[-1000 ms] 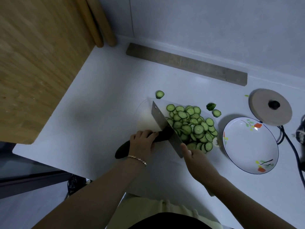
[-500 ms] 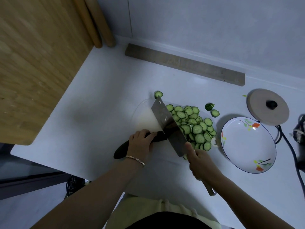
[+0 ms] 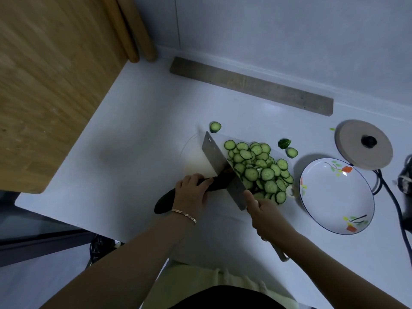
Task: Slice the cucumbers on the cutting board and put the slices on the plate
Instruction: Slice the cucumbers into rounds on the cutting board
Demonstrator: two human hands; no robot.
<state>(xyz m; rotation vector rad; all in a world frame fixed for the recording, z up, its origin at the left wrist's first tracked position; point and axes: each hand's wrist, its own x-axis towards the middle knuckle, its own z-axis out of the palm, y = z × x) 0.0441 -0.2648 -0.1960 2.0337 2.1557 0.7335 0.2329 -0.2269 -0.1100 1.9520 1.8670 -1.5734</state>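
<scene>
Slicing step. Left hand (image 3: 191,192) fingers curled, pinning dark green cucumber (image 3: 214,184); right hand (image 3: 265,215) fist closed round broad steel cleaver (image 3: 223,166), blade just beyond left fingertips (image 3: 208,180). Next: shift fingertips back along cucumber. White flowered plate (image 3: 316,210) unfilled.

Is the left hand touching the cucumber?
Touching. The head view shows the left hand pressed over the dark cucumber, fingers curled on it beside the knife.

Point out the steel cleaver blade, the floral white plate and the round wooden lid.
Steel cleaver blade (image 3: 217,160), head view: middle of the flat side.
Floral white plate (image 3: 330,197), head view: bare centre of the dish.
Round wooden lid (image 3: 354,152), head view: wood beside the black knob.
</scene>
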